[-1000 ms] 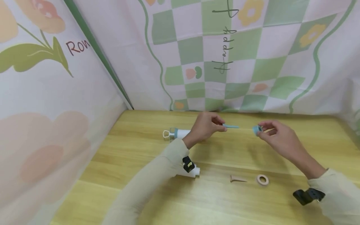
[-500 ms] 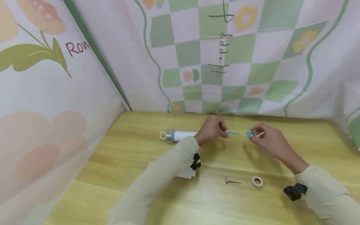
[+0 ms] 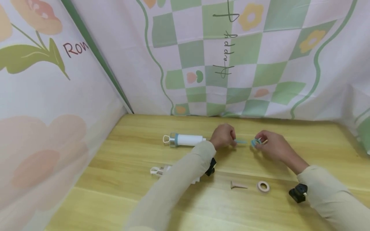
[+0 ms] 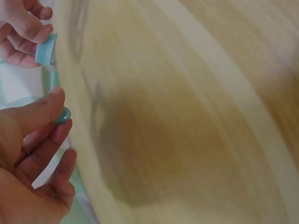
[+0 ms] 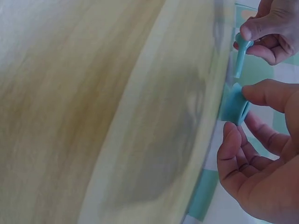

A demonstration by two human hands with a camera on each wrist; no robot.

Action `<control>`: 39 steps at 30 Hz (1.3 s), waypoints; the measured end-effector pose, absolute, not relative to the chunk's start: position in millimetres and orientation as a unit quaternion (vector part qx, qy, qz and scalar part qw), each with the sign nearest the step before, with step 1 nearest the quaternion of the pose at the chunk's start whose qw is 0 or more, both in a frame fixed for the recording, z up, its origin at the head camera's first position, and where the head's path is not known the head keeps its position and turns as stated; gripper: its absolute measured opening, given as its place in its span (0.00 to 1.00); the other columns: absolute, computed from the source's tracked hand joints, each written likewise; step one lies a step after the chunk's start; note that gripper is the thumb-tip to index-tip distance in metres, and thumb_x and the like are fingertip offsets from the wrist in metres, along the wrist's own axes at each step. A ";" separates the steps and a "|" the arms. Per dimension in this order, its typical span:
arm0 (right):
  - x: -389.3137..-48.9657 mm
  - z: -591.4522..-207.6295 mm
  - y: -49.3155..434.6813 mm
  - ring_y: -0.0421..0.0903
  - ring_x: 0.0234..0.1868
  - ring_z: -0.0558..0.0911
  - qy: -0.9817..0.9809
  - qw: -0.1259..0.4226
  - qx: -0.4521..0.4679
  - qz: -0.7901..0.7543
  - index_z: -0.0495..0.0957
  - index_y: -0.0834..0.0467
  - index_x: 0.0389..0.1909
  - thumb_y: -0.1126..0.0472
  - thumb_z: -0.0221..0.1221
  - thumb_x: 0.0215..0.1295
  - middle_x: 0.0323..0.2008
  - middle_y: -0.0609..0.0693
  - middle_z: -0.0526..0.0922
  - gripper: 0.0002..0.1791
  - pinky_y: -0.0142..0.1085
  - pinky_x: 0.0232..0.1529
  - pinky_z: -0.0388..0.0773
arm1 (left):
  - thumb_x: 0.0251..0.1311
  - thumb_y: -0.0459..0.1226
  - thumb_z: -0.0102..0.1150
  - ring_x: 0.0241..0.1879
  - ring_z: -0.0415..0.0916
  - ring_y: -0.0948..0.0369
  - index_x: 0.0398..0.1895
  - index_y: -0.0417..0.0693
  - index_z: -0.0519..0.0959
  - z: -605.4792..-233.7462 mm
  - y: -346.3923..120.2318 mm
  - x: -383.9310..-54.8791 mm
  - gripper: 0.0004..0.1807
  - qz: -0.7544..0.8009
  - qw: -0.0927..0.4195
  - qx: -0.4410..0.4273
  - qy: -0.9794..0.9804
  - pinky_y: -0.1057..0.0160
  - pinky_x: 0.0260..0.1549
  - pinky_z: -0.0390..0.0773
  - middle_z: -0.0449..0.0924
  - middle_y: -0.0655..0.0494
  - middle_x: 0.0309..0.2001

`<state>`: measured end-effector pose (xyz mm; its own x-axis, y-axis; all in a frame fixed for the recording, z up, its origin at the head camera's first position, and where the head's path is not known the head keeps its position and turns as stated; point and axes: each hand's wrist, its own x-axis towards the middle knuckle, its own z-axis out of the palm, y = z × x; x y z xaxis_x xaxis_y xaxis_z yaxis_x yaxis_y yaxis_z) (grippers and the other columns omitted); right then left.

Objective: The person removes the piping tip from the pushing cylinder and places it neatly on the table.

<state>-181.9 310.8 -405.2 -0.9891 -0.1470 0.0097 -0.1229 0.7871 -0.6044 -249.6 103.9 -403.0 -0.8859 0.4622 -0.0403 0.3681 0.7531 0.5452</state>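
My left hand [image 3: 224,136] pinches the wide end of a small teal funnel-shaped nozzle [image 5: 241,58] between thumb and fingers. Its thin stem points toward my right hand [image 3: 273,146]. There, thumb and fingertips grip a teal ring cap [image 5: 232,105] by its edge. In the head view the stem tip of the nozzle [image 3: 241,141] lies just left of the ring cap [image 3: 254,142], a small gap between them. Both pieces are held over the back half of the table. From the left wrist, the nozzle's round end [image 4: 63,115] shows between thumb and fingers, most of its stem hidden.
A white syringe-like tube [image 3: 189,140] with a teal collar and white pull handle lies left of my left hand. Nearer, a second white tube [image 3: 157,171] is partly under my left sleeve. A pinkish nozzle [image 3: 238,185] and pinkish ring [image 3: 263,186] lie on the wooden table [image 3: 219,211].
Both hands have come lower in the head view and closer together, bringing the stem tip and the ring cap nearer each other. The ring cap has turned so its hole shows more.
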 end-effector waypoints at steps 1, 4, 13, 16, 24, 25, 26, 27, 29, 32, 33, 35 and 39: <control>-182.3 -406.8 310.9 0.55 0.39 0.80 0.944 0.022 -0.073 -0.320 0.77 0.67 0.48 0.58 0.66 0.64 0.39 0.60 0.81 0.19 0.43 0.34 0.76 | 0.43 0.36 0.82 0.26 0.73 0.67 0.19 0.51 0.80 -404.1 105.1 -248.8 0.15 0.269 0.088 0.213 0.935 0.73 0.27 0.72 0.76 0.66 0.24; -183.7 -411.6 310.4 0.54 0.37 0.80 0.943 0.024 -0.081 -0.322 0.78 0.67 0.47 0.58 0.66 0.63 0.37 0.58 0.82 0.18 0.42 0.34 0.75 | 0.43 0.37 0.83 0.25 0.73 0.67 0.20 0.51 0.80 -408.1 107.3 -246.5 0.15 0.263 0.096 0.190 0.941 0.72 0.25 0.72 0.76 0.66 0.23; -186.6 -419.7 308.2 0.50 0.34 0.79 0.945 0.022 -0.093 -0.312 0.78 0.67 0.43 0.60 0.67 0.61 0.33 0.53 0.82 0.16 0.42 0.34 0.74 | 0.45 0.38 0.82 0.26 0.71 0.66 0.22 0.52 0.78 -420.9 112.0 -246.3 0.16 0.237 0.101 0.199 0.946 0.70 0.25 0.71 0.75 0.65 0.25; -188.5 -421.1 306.4 0.51 0.34 0.80 0.949 0.018 -0.095 -0.301 0.78 0.66 0.42 0.61 0.67 0.62 0.32 0.53 0.82 0.14 0.45 0.35 0.75 | 0.47 0.38 0.81 0.27 0.71 0.66 0.23 0.52 0.77 -422.0 112.7 -246.5 0.16 0.221 0.094 0.216 0.946 0.71 0.25 0.71 0.74 0.65 0.26; -191.5 -425.9 305.1 0.52 0.34 0.80 0.952 0.017 -0.089 -0.292 0.78 0.67 0.44 0.61 0.66 0.61 0.33 0.55 0.82 0.15 0.46 0.34 0.75 | 0.48 0.37 0.79 0.27 0.71 0.67 0.26 0.53 0.76 -424.8 112.3 -244.7 0.15 0.184 0.072 0.248 0.949 0.71 0.26 0.71 0.74 0.65 0.27; -191.3 -426.1 305.5 0.52 0.34 0.80 0.952 0.015 -0.087 -0.293 0.78 0.67 0.44 0.61 0.67 0.61 0.33 0.55 0.82 0.16 0.46 0.34 0.75 | 0.48 0.37 0.79 0.28 0.71 0.67 0.26 0.53 0.76 -424.9 112.4 -244.5 0.16 0.181 0.070 0.250 0.949 0.71 0.26 0.70 0.74 0.65 0.27; -190.8 -426.2 306.1 0.53 0.35 0.80 0.951 0.015 -0.086 -0.296 0.77 0.68 0.45 0.61 0.67 0.61 0.34 0.56 0.82 0.17 0.46 0.35 0.75 | 0.48 0.36 0.79 0.28 0.70 0.67 0.27 0.53 0.76 -425.1 112.6 -244.3 0.16 0.178 0.067 0.252 0.949 0.71 0.27 0.70 0.74 0.65 0.27; -190.3 -426.2 306.5 0.54 0.36 0.80 0.951 0.014 -0.085 -0.298 0.77 0.68 0.46 0.61 0.67 0.61 0.35 0.58 0.82 0.18 0.47 0.35 0.75 | 0.48 0.36 0.80 0.28 0.70 0.67 0.27 0.53 0.76 -425.3 112.7 -244.2 0.16 0.178 0.066 0.253 0.949 0.72 0.27 0.70 0.74 0.65 0.27; -189.3 -425.7 307.0 0.57 0.38 0.81 0.950 0.011 -0.082 -0.301 0.76 0.69 0.48 0.60 0.67 0.61 0.37 0.60 0.82 0.20 0.50 0.37 0.76 | 0.48 0.36 0.80 0.29 0.70 0.68 0.29 0.53 0.77 -425.1 113.0 -244.1 0.16 0.176 0.066 0.254 0.949 0.72 0.27 0.70 0.74 0.66 0.28; -187.1 -424.5 307.5 0.60 0.41 0.81 0.948 0.009 -0.078 -0.308 0.75 0.70 0.50 0.59 0.68 0.61 0.40 0.64 0.82 0.23 0.54 0.40 0.76 | 0.48 0.37 0.80 0.30 0.71 0.68 0.34 0.53 0.80 -423.9 113.0 -243.6 0.15 0.177 0.072 0.252 0.949 0.72 0.28 0.71 0.77 0.66 0.32; -186.4 -424.0 307.6 0.61 0.42 0.81 0.948 0.010 -0.077 -0.309 0.75 0.70 0.50 0.59 0.68 0.61 0.40 0.65 0.82 0.23 0.55 0.41 0.76 | 0.48 0.38 0.80 0.31 0.72 0.68 0.37 0.53 0.81 -423.6 112.9 -243.5 0.16 0.178 0.074 0.250 0.949 0.72 0.29 0.71 0.79 0.65 0.34; -184.8 -423.1 308.1 0.63 0.43 0.80 0.947 0.012 -0.075 -0.311 0.75 0.70 0.51 0.58 0.68 0.61 0.42 0.66 0.81 0.24 0.56 0.42 0.76 | 0.47 0.39 0.80 0.33 0.73 0.68 0.41 0.54 0.83 -422.9 112.7 -243.5 0.18 0.179 0.077 0.244 0.950 0.72 0.30 0.72 0.81 0.64 0.38; -181.2 -421.7 309.4 0.65 0.45 0.80 0.947 0.016 -0.070 -0.312 0.75 0.70 0.52 0.57 0.69 0.61 0.44 0.69 0.80 0.25 0.58 0.43 0.75 | 0.47 0.40 0.81 0.35 0.74 0.68 0.47 0.56 0.83 -423.0 112.5 -244.1 0.23 0.183 0.088 0.231 0.952 0.71 0.31 0.74 0.82 0.63 0.45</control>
<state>-181.2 309.4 -421.7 -0.9896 -0.1429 0.0143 -0.1234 0.7950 -0.5939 -244.1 112.5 -423.0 -0.8774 0.4724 -0.0831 0.4081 0.8263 0.3881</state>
